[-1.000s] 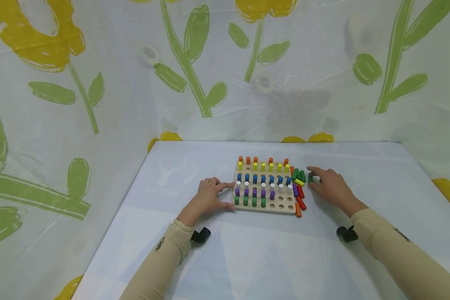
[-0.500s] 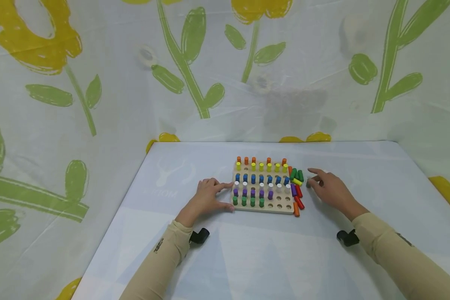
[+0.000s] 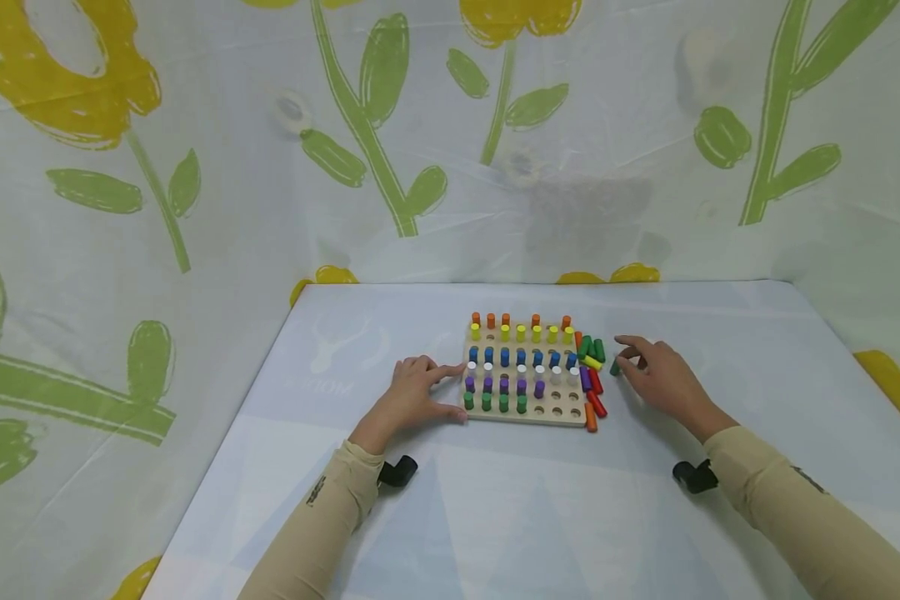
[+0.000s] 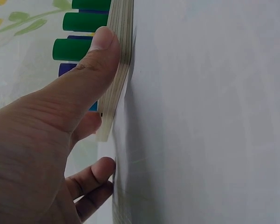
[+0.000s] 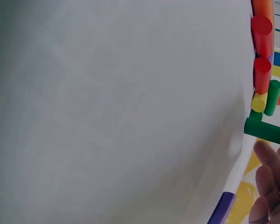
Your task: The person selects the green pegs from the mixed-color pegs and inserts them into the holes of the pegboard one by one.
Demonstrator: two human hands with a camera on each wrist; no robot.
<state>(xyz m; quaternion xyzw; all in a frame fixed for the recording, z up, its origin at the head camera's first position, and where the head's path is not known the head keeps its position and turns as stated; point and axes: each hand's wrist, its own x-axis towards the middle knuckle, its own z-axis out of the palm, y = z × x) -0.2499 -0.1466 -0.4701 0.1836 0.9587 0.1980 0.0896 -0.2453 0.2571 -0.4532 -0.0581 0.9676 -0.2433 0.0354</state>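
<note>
A wooden pegboard (image 3: 525,419) holds rows of orange, yellow, blue, white, purple and green pegs, with some bare holes. My left hand (image 3: 408,396) rests against its left side. In the left wrist view the thumb (image 4: 102,46) presses the board's layered edge near the green pegs (image 4: 71,49). Just right of the loose pegs, my right hand (image 3: 663,379) holds a green peg (image 3: 615,367) at its fingertips, low over the table. The right wrist view shows this green peg (image 5: 266,130) beside the fingers (image 5: 270,182); the thumb is out of that view.
Loose pegs lie along the board's right side: green (image 3: 598,350), yellow (image 3: 591,362), purple (image 3: 586,379), red (image 3: 597,405) and orange (image 3: 591,417). The pale table (image 3: 465,508) meets a flower-patterned cloth (image 3: 495,217) at the back and left.
The green peg at my right fingertips has tilted and moved slightly toward me. My left hand stays against the board. The whole head view has shifted slightly left.
</note>
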